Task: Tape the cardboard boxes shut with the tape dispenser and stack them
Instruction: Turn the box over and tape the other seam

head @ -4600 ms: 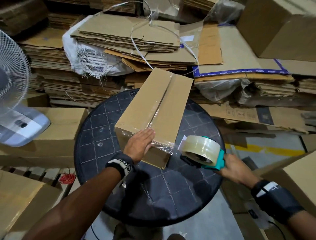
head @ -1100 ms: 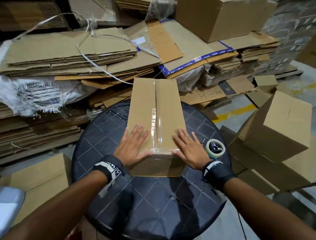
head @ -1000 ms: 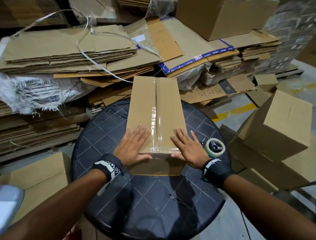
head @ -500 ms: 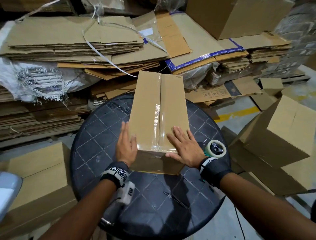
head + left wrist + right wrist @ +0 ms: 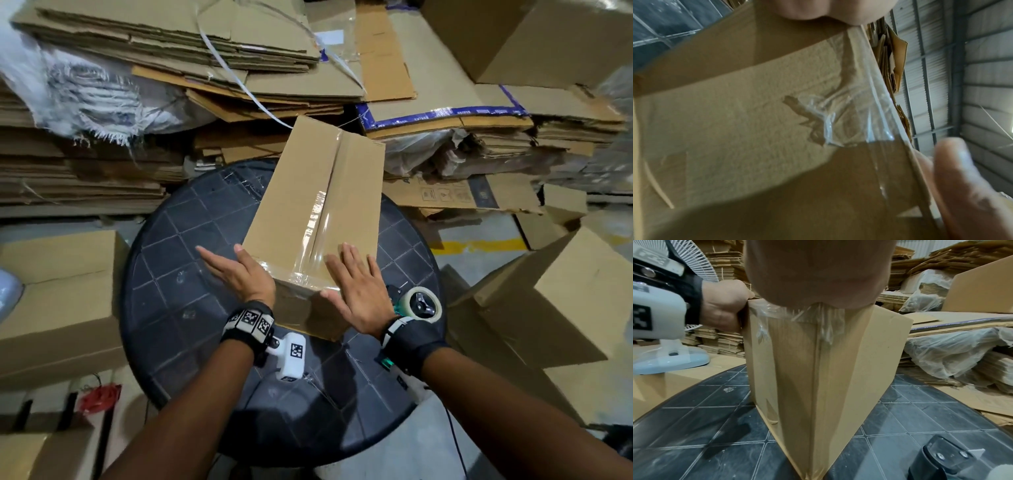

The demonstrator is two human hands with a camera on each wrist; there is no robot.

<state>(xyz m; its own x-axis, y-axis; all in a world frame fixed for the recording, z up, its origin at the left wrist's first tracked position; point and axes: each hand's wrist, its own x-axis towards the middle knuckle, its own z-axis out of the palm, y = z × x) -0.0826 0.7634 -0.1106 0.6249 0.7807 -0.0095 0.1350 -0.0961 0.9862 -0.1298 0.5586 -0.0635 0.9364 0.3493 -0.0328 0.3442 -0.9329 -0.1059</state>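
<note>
Cardboard box (image 5: 318,212) looks taped along its seam, flat straight fingers (image 5: 349,255) of both hands pressing near its end, dispenser (image 5: 419,305) beside them, stacking left.

Taped cardboard box (image 5: 849,369) on dark table (image 5: 705,426), left hand (image 5: 723,308) at its corner
</note>
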